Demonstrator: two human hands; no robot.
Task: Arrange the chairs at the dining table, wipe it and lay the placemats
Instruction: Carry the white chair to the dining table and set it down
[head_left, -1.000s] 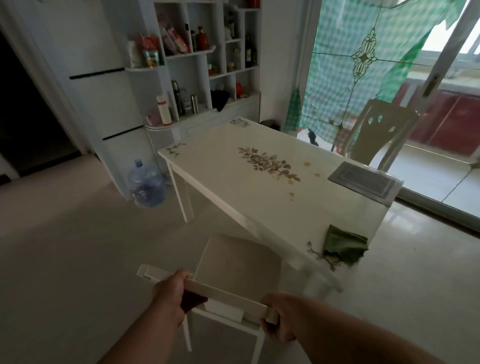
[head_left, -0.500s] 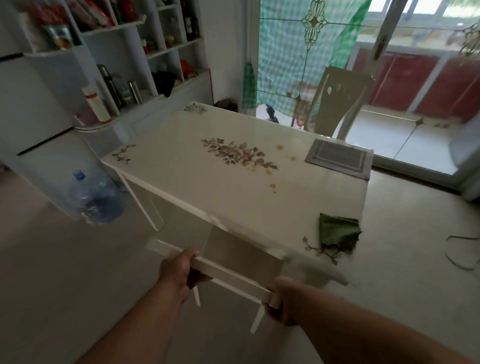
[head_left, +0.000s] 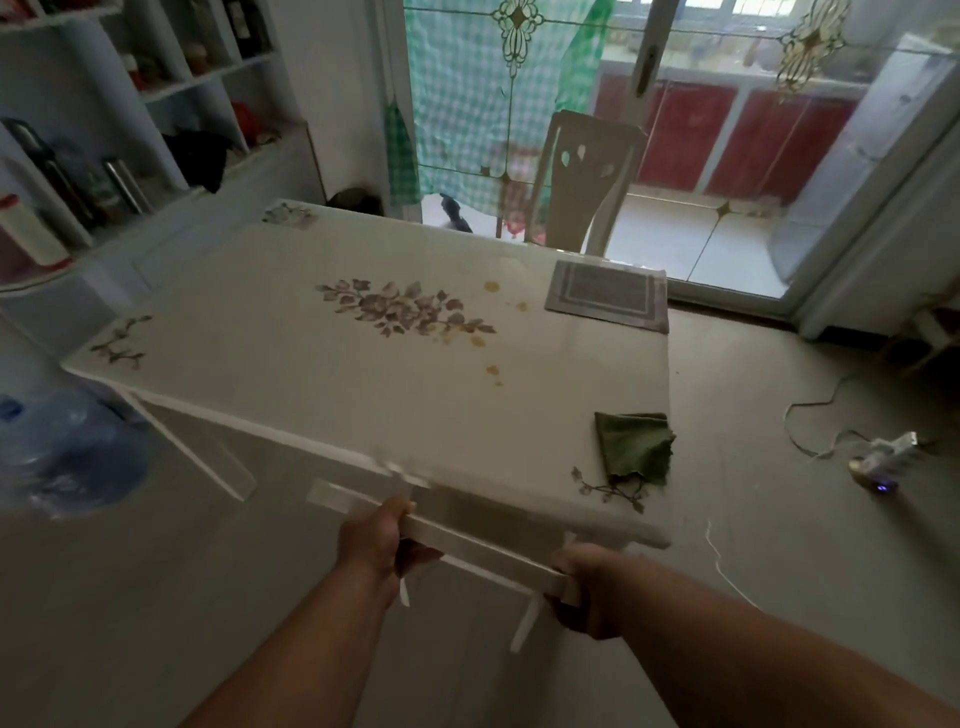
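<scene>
Both hands hold the top bar of a white chair (head_left: 483, 553) at 6 o'clock. The left hand (head_left: 376, 540) is wrapped tight around the bar near its left end. The right hand (head_left: 584, 587) is wrapped tight around the right end. The chair's seat is tucked under the near edge of the table (head_left: 322, 395), so only the bar and thin back pieces show.

The table is pale with a flower picture in the middle and small yellow spots near it. A crumpled green cloth (head_left: 634, 447) lies on the table's near right corner, at 3 o'clock from the hands' side. A grey placemat (head_left: 608, 296) lies flat at the far right corner, at 1 o'clock. A second chair (head_left: 584, 179) stands just behind that corner, at 12 o'clock, in front of the glass door (head_left: 675, 130).

A big blue water bottle (head_left: 67, 452) sits on the floor at 9 o'clock.
</scene>
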